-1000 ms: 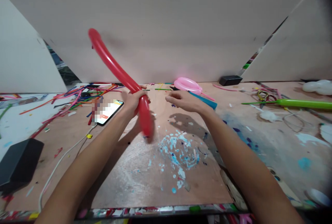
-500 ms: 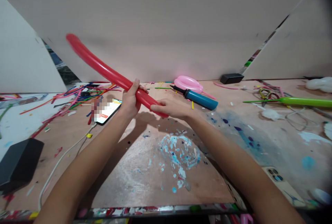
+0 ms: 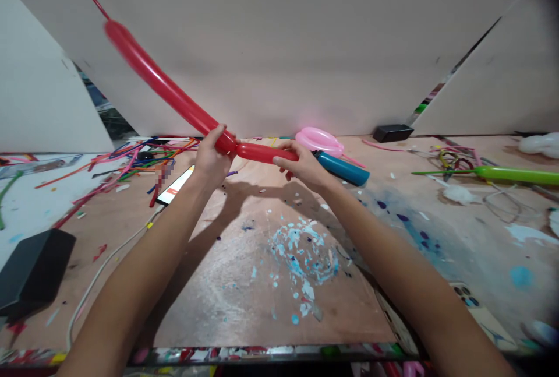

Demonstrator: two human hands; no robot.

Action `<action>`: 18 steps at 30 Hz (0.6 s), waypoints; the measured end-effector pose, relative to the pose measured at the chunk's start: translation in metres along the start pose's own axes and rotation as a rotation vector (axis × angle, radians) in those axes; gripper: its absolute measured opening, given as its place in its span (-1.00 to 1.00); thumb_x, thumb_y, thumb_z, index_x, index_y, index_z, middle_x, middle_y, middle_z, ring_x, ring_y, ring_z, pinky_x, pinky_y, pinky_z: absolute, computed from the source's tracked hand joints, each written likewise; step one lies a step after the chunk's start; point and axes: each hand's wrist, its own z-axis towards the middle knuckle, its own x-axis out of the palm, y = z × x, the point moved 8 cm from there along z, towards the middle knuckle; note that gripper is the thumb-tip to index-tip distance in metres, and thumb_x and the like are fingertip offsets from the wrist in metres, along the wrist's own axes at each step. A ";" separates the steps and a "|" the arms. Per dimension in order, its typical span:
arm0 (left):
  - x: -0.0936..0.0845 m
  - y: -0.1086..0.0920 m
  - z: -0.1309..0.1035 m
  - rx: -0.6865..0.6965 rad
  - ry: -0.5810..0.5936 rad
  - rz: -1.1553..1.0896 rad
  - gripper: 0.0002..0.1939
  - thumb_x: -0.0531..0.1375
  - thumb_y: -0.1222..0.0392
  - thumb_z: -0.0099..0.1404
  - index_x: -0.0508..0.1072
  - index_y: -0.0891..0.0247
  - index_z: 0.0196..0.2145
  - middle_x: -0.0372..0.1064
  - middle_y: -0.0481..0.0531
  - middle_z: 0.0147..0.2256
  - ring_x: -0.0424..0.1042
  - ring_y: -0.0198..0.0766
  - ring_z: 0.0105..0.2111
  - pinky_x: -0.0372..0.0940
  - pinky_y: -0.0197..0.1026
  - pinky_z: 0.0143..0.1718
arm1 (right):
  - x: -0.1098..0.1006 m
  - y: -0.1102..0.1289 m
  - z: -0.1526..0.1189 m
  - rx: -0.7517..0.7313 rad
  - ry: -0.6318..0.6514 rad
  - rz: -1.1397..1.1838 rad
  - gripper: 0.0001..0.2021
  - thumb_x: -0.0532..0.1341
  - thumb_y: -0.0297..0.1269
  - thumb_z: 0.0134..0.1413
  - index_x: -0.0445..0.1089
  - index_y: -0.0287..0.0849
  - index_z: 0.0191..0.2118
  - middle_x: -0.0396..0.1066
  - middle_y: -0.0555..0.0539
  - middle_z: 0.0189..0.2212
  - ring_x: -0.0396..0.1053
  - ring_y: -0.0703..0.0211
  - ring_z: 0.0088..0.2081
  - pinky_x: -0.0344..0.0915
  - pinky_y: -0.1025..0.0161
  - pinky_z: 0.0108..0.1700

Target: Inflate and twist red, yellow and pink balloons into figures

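A long red balloon point(image 3: 157, 77) slants from the upper left down to my hands, with a thin uninflated tail at its far end. A narrow pinch divides off a short segment on the right. My left hand point(image 3: 212, 158) is wrapped round the long part just left of this pinch. Around the short segment's right end my right hand point(image 3: 301, 164) is closed, hiding the balloon's tip. Both hands are above the table, and their shadow falls on it.
Behind my right hand lie a blue balloon pump point(image 3: 343, 168) and a pink balloon point(image 3: 321, 141). Loose uninflated balloons point(image 3: 131, 158) and a lit phone point(image 3: 177, 186) are at left. A green balloon point(image 3: 519, 175) lies right. Black blocks point(image 3: 37, 272) and a second phone point(image 3: 483, 316) are nearer the edges.
A pinch now divides the balloon between my hands, setting off a short segment. The long part has swung upward, its thin tail now showing. My right hand has moved up and slightly right.
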 end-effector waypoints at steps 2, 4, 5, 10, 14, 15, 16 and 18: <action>-0.004 -0.001 0.001 0.035 -0.002 0.113 -0.81 0.34 0.24 0.01 0.39 0.29 -0.44 0.38 -0.05 -0.49 0.41 -0.34 -0.44 0.35 -0.25 -0.25 | -0.010 0.003 0.001 -0.017 -0.083 0.113 -0.56 0.36 -0.03 -0.06 0.27 -0.09 -0.11 0.38 -0.04 -0.36 0.37 0.24 -0.45 0.24 0.35 -0.60; -0.004 0.000 -0.002 0.054 0.030 0.298 -0.80 0.34 0.21 0.01 0.38 0.31 -0.50 0.35 -0.05 -0.53 0.38 -0.35 -0.47 0.31 -0.29 -0.33 | -0.018 0.008 0.002 -0.030 -0.150 0.214 -0.51 0.37 -0.01 -0.08 0.23 -0.07 -0.09 0.34 0.01 -0.41 0.33 0.27 -0.52 0.16 0.37 -0.64; -0.001 0.002 -0.005 0.039 0.070 0.398 -0.79 0.34 0.20 0.02 0.37 0.32 -0.52 0.33 -0.04 -0.54 0.36 -0.36 -0.50 0.29 -0.30 -0.38 | -0.022 0.010 0.002 -0.041 -0.178 0.259 -0.50 0.36 0.01 -0.08 0.20 -0.06 -0.08 0.33 0.03 -0.42 0.32 0.28 -0.53 0.15 0.37 -0.64; 0.032 0.024 -0.035 -0.148 0.539 0.707 -0.63 0.39 0.21 0.02 0.45 0.29 -0.20 0.44 0.03 -0.34 0.42 -0.30 -0.39 0.28 -0.29 -0.38 | -0.023 0.025 0.002 -0.129 -0.156 0.326 -0.45 0.40 -0.04 -0.16 0.15 -0.04 -0.10 0.36 0.03 -0.35 0.35 0.27 -0.46 0.27 0.32 -0.55; 0.048 0.028 -0.054 -0.204 0.740 0.587 -0.48 0.32 0.04 0.14 0.37 0.24 0.03 0.43 0.19 -0.09 0.45 -0.12 -0.15 0.36 -0.13 -0.17 | 0.003 0.034 -0.004 -0.159 0.052 0.228 -0.51 0.39 -0.15 -0.12 0.20 -0.08 -0.09 0.42 -0.02 -0.30 0.39 0.22 -0.40 0.33 0.31 -0.49; 0.049 0.029 -0.056 -0.231 0.744 0.547 -0.47 0.31 -0.01 0.15 0.37 0.24 0.03 0.42 0.21 -0.08 0.46 -0.10 -0.15 0.37 -0.10 -0.18 | 0.010 0.037 -0.006 -0.174 0.087 0.195 -0.52 0.38 -0.19 -0.10 0.21 -0.08 -0.06 0.43 -0.05 -0.25 0.41 0.21 -0.37 0.35 0.30 -0.48; 0.049 0.031 -0.058 -0.267 0.746 0.522 -0.46 0.30 -0.04 0.15 0.37 0.22 0.03 0.42 0.21 -0.07 0.47 -0.09 -0.18 0.39 -0.09 -0.20 | 0.015 0.040 -0.009 -0.193 0.109 0.155 -0.53 0.36 -0.22 -0.09 0.23 -0.08 -0.04 0.44 -0.07 -0.19 0.43 0.21 -0.35 0.37 0.29 -0.45; 0.049 0.036 -0.062 -0.332 0.772 0.504 -0.46 0.32 -0.06 0.11 0.40 0.21 -0.01 0.43 0.21 -0.10 0.49 -0.10 -0.24 0.41 -0.09 -0.25 | 0.021 0.046 -0.013 -0.236 0.120 0.062 -0.53 0.34 -0.27 -0.05 0.28 -0.08 0.02 0.41 -0.12 -0.05 0.44 0.21 -0.31 0.41 0.27 -0.40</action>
